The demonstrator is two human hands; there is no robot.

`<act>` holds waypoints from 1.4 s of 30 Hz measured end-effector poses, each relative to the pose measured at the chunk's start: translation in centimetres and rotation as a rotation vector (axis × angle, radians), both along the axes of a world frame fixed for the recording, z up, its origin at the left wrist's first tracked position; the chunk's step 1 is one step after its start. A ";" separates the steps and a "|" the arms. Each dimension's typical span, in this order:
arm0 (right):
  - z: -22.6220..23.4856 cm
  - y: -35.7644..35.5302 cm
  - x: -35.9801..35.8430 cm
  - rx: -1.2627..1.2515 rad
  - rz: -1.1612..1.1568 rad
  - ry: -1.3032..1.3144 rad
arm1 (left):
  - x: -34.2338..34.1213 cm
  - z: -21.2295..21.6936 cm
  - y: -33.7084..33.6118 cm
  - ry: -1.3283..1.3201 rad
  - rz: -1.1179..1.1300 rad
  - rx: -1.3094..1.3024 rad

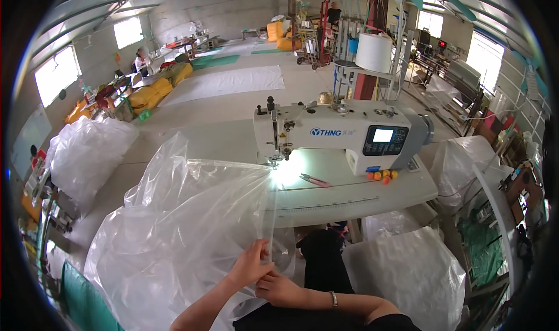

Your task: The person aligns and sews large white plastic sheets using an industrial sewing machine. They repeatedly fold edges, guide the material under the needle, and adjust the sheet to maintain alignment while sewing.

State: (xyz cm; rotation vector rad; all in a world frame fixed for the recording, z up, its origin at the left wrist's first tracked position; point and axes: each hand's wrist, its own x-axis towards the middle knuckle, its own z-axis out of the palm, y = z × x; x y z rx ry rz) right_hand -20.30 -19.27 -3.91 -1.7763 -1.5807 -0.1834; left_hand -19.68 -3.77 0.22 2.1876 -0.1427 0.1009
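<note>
A large clear plastic sheet (174,238) spreads over the left side of the table and hangs down toward my lap. Its gathered upper corner runs under the needle of a white sewing machine (326,127), where a bright lamp shines. Below the table's front edge, my left hand (250,264) is closed on the sheet's right edge, fingers bent. Just under it, almost touching, my right hand (280,289) pinches the same edge; a bracelet (333,299) circles that wrist. The fingertips are partly hidden.
On the machine table (343,200) lie a pair of slim pointed tweezers or snips (315,180) and several small orange-red balls or fruits (386,176). A white thread cone (373,52) stands behind. More plastic is heaped at right (407,273) and left (87,156). A person (141,62) sits far left.
</note>
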 end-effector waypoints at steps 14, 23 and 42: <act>-4.8 0.7 9.2 0.401 -0.829 1.303 | -0.6 1.7 0.0 0.004 0.038 0.145; -0.2 -2.0 6.5 0.405 -0.374 1.493 | -0.5 4.1 -1.4 0.036 -0.006 0.083; 0.8 -2.4 6.6 0.160 -0.547 1.158 | 20.6 -1.7 2.9 -0.384 -0.158 0.538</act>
